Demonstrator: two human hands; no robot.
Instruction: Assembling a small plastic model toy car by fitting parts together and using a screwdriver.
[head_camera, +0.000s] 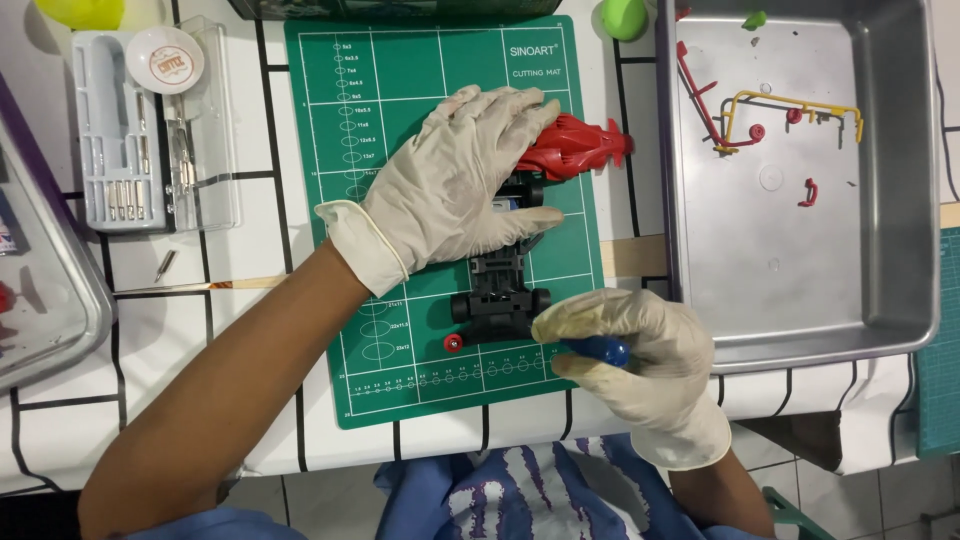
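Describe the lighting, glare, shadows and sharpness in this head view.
Head view: even overhead light; the metal tray shows soft sheen, no harsh glare; faint shadows lie under the left hand and right hand on the green cutting mat; mat markings and the black chassis are sharp; straight lines bow slightly toward the edges.

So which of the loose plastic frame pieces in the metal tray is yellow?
The long bent plastic frame near the metal tray's top; the other pieces are red.
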